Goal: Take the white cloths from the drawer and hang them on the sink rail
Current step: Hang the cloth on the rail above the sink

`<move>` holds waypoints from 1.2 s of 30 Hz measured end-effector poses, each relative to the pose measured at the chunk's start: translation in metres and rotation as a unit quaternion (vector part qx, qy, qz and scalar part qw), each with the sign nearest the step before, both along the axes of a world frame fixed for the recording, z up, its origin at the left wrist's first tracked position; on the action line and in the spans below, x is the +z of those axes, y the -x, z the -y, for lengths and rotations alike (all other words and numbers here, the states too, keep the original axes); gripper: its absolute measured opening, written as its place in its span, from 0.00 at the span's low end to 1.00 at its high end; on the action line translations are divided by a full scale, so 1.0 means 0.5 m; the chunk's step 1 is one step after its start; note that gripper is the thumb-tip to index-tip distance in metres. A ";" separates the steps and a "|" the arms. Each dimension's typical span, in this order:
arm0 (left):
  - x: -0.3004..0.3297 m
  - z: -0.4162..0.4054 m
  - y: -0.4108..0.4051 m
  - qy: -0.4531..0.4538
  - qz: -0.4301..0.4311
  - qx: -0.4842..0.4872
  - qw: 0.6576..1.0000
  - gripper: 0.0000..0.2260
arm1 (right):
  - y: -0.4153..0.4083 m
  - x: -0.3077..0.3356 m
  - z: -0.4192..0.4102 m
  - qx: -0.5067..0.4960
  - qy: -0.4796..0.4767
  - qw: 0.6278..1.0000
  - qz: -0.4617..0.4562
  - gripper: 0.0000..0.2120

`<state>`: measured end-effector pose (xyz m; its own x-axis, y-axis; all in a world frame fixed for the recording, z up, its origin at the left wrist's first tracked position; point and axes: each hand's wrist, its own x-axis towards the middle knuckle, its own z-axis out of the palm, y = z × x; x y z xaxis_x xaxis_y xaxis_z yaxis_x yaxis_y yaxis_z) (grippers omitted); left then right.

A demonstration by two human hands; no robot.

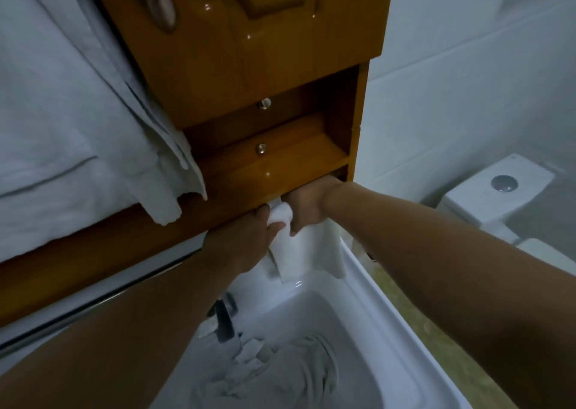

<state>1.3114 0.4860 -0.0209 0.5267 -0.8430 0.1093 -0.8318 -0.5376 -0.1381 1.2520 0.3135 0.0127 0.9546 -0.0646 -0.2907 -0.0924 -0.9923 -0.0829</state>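
Note:
Both hands meet just under the wooden cabinet's lower drawer (249, 174), above the sink. My left hand (240, 240) pinches the top of a white cloth (305, 252). My right hand (307, 206) grips the same cloth from the right, its fingers reaching into the gap below the drawer. The cloth hangs down in folds toward the sink rim. A metal rail (93, 302) runs along the wall at the left, under the mirror's wooden frame. Whatever lies inside the drawer is hidden.
A white sink (367, 299) lies below, with a crumpled grey cloth (290, 368) in the basin and a dark tap (224, 321) behind it. A second drawer (271, 109) sits above. A white garment (103, 134) shows at the left. A toilet cistern (495, 190) stands at the right.

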 end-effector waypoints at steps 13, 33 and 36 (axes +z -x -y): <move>0.010 -0.021 -0.027 -0.070 0.072 -0.109 0.989 0.20 | 0.013 -0.004 0.031 0.026 -0.015 0.999 0.011 0.33; 0.015 0.041 0.106 0.011 0.020 0.001 1.000 0.34 | 0.082 -0.068 0.008 0.041 0.040 0.969 0.240 0.23; 0.010 0.049 0.092 -0.011 0.018 -0.004 1.000 0.34 | 0.084 -0.089 0.013 0.024 0.025 0.963 0.265 0.22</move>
